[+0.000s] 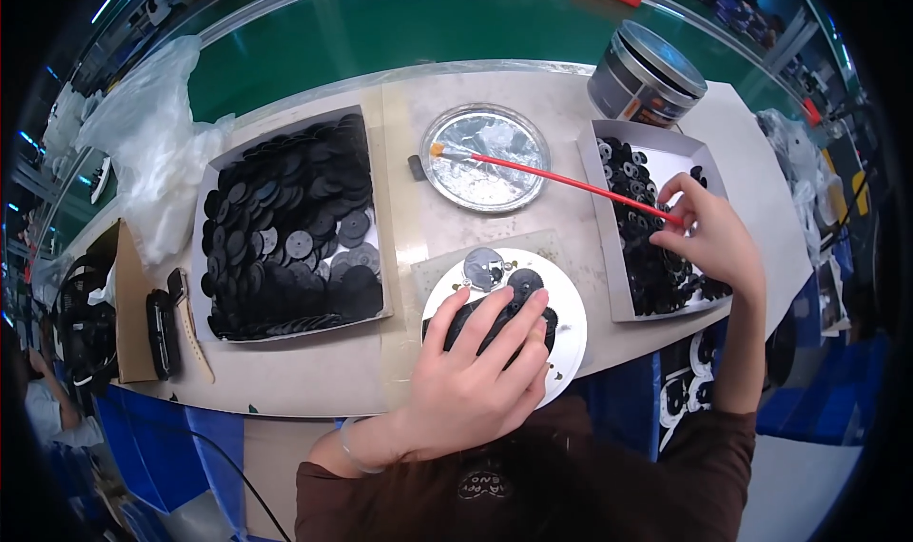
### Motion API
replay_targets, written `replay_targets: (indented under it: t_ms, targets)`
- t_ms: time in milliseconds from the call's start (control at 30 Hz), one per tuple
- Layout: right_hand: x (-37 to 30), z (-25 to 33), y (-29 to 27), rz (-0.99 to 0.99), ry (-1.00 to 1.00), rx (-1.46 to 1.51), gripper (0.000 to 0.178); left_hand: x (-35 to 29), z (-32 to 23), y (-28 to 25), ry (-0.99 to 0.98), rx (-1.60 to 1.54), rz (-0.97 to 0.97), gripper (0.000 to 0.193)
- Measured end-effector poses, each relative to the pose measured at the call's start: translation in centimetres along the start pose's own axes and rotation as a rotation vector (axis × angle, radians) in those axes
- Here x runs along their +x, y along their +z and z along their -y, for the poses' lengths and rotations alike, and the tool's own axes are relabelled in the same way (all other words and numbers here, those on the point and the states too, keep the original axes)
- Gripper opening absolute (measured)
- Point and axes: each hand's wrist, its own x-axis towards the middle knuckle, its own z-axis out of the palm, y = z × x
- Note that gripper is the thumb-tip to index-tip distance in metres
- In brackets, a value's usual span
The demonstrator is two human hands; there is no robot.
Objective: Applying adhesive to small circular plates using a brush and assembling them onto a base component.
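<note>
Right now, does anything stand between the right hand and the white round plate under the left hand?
Yes: the left wall of the white cardboard box lies between the right hand, which holds a slim red-handled brush, and the white round plate. There, the left hand also covers some black round discs.

A slim brush with a red rod handle (552,176) and an orange-yellow tip is held aslant over the worktop (561,114), the tip appearing at the left rim of a shiny round metal lid (480,188), the handle's other end above an open white cardboard box (603,233). A flat white round plate (572,338) lies nearer the front edge, bearing dark round discs (524,280), partly covered, and a greyish, shiny disc (483,268) near its upper rim.
</note>
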Motion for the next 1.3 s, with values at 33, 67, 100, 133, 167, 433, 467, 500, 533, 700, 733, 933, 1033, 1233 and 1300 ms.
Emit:
replay_targets:
  t_ms: [33, 67, 100, 133, 167, 433, 467, 500, 533, 700, 733, 933, 1033, 1233, 1300]
  targets:
    - [0.0, -0.1, -0.3, -0.02, 0.048, 0.146, 0.032, -0.1, 0.0, 0.0, 0.001, 0.005, -0.007, 0.029]
    - [-0.1, -0.2, -0.6, -0.04, 0.097, 0.292, 0.031, -0.2, 0.0, 0.1, 0.003, 0.009, -0.014, 0.029]
    - [0.0, -0.4, -1.2, -0.113, 0.001, 0.369, 0.025, -0.2, -0.1, 0.1, 0.003, 0.013, -0.016, 0.029]
    - [0.0, 0.2, -1.8, -0.116, 0.004, 0.371, 0.025, -0.2, -0.2, 0.2, 0.002, 0.001, -0.037, 0.027]
    - [0.3, 1.5, -2.2, -0.234, -0.095, 0.535, 0.023, -0.2, -0.2, 0.2, -0.003, -0.006, -0.059, 0.024]
    - [7.6, 9.6, 2.4, -0.418, -0.643, 0.413, 0.015, -0.4, -0.1, 0.3, -0.032, -0.018, -0.069, 0.03]
    - [8.4, 9.9, 3.2, -0.414, -0.72, 0.369, 0.015, -0.4, -0.1, 0.4, -0.038, -0.019, -0.073, 0.03]
    - [8.6, 9.8, 3.5, -0.412, -0.721, 0.37, 0.015, -0.3, 0.0, 0.4, -0.04, -0.019, -0.073, 0.03]
    - [8.8, 10.0, 3.8, -0.4, -0.682, 0.349, 0.015, -0.4, -0.1, 0.4, -0.04, -0.024, -0.08, 0.03]
    - [9.1, 8.2, 3.4, -0.531, -0.528, 0.178, 0.012, -0.6, 0.1, 0.4, -0.042, -0.043, -0.102, 0.028]
    - [9.2, 7.6, 3.7, -0.527, -0.53, 0.176, 0.012, -0.6, 0.2, 0.5, -0.046, -0.045, -0.104, 0.028]
    - [8.7, 7.5, 4.4, -0.403, -0.494, 0.241, 0.014, -0.6, 0.4, 0.6, -0.041, -0.065, -0.113, 0.028]
    - [8.8, 7.3, 4.1, -0.477, -0.447, 0.627, 0.02, -0.7, 0.3, 0.6, -0.042, -0.065, -0.12, 0.027]
    - [9.8, 4.9, 3.2, -0.471, -0.178, 0.906, 0.026, -0.7, 0.3, 0.8, -0.045, -0.079, -0.127, 0.028]
    - [9.8, 4.6, 3.8, -0.484, -0.174, 0.913, 0.025, -0.6, 0.3, 0.8, -0.041, -0.079, -0.14, 0.028]
